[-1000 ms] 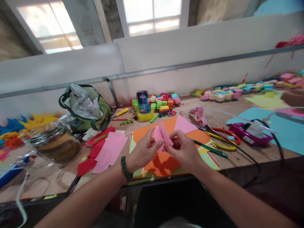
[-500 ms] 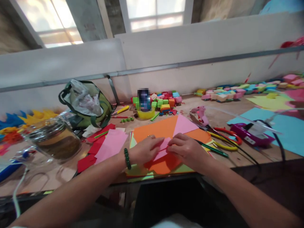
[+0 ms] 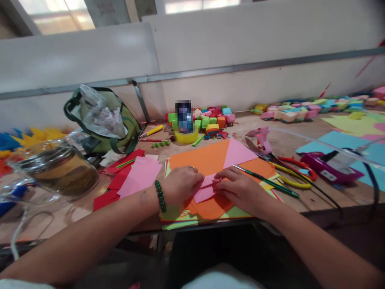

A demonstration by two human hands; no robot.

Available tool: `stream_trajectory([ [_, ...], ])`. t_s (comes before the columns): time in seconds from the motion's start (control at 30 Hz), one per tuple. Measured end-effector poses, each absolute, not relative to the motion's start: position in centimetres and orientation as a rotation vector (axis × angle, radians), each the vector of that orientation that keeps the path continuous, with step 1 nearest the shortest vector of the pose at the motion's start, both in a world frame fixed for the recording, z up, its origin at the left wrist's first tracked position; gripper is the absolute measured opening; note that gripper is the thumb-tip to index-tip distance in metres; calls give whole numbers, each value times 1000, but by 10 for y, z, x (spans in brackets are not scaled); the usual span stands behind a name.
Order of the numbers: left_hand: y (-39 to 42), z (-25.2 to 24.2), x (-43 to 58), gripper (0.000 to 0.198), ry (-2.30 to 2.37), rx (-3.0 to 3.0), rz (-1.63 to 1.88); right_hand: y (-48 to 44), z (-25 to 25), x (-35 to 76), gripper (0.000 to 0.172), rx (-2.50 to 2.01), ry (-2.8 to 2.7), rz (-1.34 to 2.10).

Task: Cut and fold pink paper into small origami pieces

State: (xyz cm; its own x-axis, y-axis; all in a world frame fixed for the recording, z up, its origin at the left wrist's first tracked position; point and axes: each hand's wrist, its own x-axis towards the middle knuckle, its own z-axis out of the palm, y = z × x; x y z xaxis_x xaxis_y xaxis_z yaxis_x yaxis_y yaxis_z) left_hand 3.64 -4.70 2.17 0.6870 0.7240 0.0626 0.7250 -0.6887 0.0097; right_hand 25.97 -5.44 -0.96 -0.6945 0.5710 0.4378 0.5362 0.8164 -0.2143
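Observation:
A small folded piece of pink paper (image 3: 203,195) lies on the orange sheet (image 3: 197,157) in front of me. My left hand (image 3: 182,185), with a green bead bracelet (image 3: 160,196) at the wrist, has its fingers curled and pressed on the paper's left edge. From the other side, my right hand (image 3: 240,190) pinches the paper's right end between thumb and fingers. A pink triangle of paper (image 3: 240,153) rests at the sheet's far right corner. Beside my right hand, a dark green pen (image 3: 270,183) lies across the orange sheet.
Scissors with yellow and red handles (image 3: 293,182), a pink glue gun (image 3: 263,140) and a purple power strip (image 3: 332,166) stand to the right. On the left are pink paper (image 3: 140,176), a glass jar (image 3: 61,168) and a green bag (image 3: 128,126). Folded paper pieces (image 3: 207,121) line the back.
The view has tilted down and shifted slightly. My left fingers have curled in more on the pink paper, and my right hand has moved a little so more of the pen shows.

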Motion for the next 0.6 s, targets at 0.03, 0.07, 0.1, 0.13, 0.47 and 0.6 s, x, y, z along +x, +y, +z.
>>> stream_trajectory([
  [0.03,-46,20,34,27,-1195,-2878,-110,-54,-10,260,18,-809,-2492,32],
  [0.07,-46,19,32,27,-1151,-2889,-124,-55,-11,261,18,-794,-2482,-20],
  [0.1,-47,18,30,26,-1111,-2898,-134,-55,-11,262,18,-777,-2476,-55],
  [0.13,-49,17,29,25,-1080,-2906,-139,-55,-12,262,18,-759,-2471,-72],
  [0.47,-43,5,22,47,-1439,-2969,-446,-52,-17,265,15,-890,-2427,341],
  [0.6,-32,-3,16,55,-1517,-2901,-548,-43,-11,264,19,-1051,-2372,553],
])
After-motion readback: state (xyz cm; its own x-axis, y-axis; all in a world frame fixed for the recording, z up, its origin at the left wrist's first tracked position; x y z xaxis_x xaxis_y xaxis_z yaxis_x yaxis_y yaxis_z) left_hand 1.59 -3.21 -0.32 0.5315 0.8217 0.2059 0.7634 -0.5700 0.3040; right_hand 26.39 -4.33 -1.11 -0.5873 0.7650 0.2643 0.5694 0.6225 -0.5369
